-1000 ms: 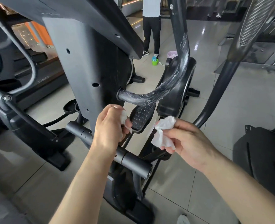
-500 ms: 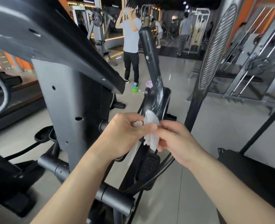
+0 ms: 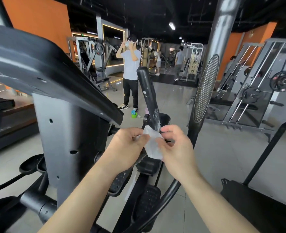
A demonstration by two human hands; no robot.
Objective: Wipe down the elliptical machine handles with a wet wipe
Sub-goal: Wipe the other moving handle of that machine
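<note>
Two hands, 1 wipe. L hand [image 3: 127, 148] & R hand [image 3: 177, 152]: fingers of each clamped on white wipe [image 3: 153, 145], stretched between them just in front of lower end of black handle [image 3: 147, 91]. Handle: leaning, wet streaks nr bottom. Bkgd: person [image 3: 131, 68] standing, green cup [image 3: 134, 114] on floor [image 3: 222, 148] by feet.

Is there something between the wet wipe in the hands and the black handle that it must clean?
Nothing visible stands between them. Both the left hand and the right hand pinch the wet wipe, and the black handle rises right behind it, uncovered.
</note>
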